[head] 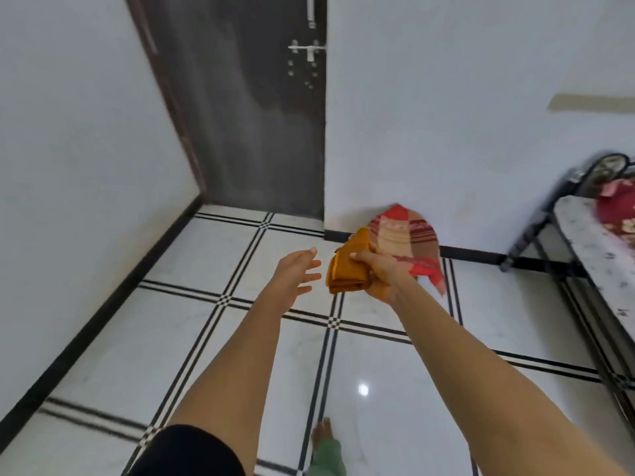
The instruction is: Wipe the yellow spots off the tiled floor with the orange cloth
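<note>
Black sleeve nearest; left hand spread, right hand grips folded orange cloth; no writing legible.

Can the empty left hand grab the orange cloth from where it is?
Probably yes. The left hand is open with fingers spread, right beside the folded orange cloth that the right hand holds up, and nothing sits in the gap between them.

White tiled floor with black lines bears a red checked cloth by the wall.
</note>
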The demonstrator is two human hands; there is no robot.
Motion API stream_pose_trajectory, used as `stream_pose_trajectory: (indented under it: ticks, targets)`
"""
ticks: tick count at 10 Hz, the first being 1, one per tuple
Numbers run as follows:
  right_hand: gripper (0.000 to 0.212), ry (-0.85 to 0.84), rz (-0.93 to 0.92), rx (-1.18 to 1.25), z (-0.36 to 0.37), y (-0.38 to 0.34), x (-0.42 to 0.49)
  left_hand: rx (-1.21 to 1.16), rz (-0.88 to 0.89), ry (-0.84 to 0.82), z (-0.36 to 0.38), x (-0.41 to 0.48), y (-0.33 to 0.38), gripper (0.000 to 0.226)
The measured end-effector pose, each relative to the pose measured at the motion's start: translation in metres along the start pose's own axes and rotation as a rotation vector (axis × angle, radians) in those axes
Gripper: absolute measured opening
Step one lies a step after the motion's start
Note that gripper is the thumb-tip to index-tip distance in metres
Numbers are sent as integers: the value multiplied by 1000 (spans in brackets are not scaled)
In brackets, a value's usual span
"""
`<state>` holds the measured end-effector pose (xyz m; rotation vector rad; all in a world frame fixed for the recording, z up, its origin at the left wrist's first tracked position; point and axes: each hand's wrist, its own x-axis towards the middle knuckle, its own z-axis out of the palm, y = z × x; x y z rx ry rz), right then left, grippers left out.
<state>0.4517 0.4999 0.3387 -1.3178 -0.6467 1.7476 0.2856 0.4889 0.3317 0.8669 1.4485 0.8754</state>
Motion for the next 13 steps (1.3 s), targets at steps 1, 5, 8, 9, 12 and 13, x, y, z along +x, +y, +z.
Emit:
stream_pose_trajectory:
  ticks: [1,5,8,9,12,13]
  targets:
    - [58,49,43,46,-24,-40,62,23,-31,-74,32,75,33,46]
    - [61,274,143,228,-161,-132,332,194,-245,-235,183,365,86,25]
    - [54,420,329,215,-287,-120,594,260,-497,-182,291,623,33,20]
    - [59,422,424,180,-317,-92,634,268,-527,-159,308,675,5,28]
    - [48,513,608,152,-331,-61,619,173,-730,-122,307,657,-19,32]
    - [31,472,580,90,-303,-90,596,88,-696,-50,289,626,-3,32]
